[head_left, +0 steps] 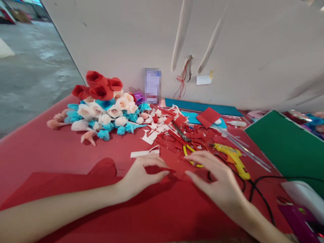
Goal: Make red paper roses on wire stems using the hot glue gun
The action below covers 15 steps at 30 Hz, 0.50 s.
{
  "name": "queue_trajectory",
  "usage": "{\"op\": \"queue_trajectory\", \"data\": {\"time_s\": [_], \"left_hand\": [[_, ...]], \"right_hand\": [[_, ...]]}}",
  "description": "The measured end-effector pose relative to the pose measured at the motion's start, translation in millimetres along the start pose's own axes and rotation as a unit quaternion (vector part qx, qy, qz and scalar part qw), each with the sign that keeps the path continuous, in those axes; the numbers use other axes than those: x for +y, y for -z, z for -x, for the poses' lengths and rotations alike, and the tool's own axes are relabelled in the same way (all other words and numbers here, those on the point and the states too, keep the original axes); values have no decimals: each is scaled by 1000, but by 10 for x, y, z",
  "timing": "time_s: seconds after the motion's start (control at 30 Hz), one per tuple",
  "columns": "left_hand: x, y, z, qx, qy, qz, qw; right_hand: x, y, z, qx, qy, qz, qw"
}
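Note:
My left hand (141, 177) is closed in a pinch on a small piece of red crepe paper (172, 170), its thumb and fingertips meeting at the edge. A short gap away, my right hand (222, 184) has its thumb and fingers apart, with nothing visible between them. Both hands hover over a large red paper sheet (141, 216) at the front. Just beyond my right fingertips lie scissors (182, 134) with yellow handles, partly hidden by that hand. A rounded red paper piece (105, 167) lies behind my left forearm.
Paper flowers (113, 111) in red, white and blue are heaped at left. Red and white scraps (162, 126) cover the middle. A yellow glue gun (234, 157), its black cord (268, 206) and a green board (286, 148) occupy the right. A pale wall (131, 40) rises behind.

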<state>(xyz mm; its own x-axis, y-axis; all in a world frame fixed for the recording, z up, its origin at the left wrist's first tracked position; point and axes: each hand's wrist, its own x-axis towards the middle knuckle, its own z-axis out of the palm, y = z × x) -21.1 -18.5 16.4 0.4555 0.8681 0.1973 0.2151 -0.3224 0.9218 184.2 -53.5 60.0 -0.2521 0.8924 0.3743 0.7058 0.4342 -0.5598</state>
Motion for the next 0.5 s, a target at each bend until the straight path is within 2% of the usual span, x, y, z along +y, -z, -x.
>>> {"op": "queue_trajectory", "data": {"time_s": [0.1, 0.2, 0.27, 0.33, 0.5], "left_hand": [[-22, -8, 2, -2, -4, -5, 1000], [-29, -18, 9, -9, -7, -8, 1000], [-33, -23, 13, -14, -8, -11, 1000], [-41, -27, 14, -18, -8, -14, 1000], [-75, -40, 17, -27, -9, -18, 999]], "right_hand": [[318, 342, 32, 82, -104, 71, 989], [792, 646, 132, 149, -208, 153, 955], [1096, 770, 228, 139, -261, 196, 935], [1338, 822, 321, 88, -299, 219, 925], [1700, 760, 476, -19, -366, 205, 907]]}}
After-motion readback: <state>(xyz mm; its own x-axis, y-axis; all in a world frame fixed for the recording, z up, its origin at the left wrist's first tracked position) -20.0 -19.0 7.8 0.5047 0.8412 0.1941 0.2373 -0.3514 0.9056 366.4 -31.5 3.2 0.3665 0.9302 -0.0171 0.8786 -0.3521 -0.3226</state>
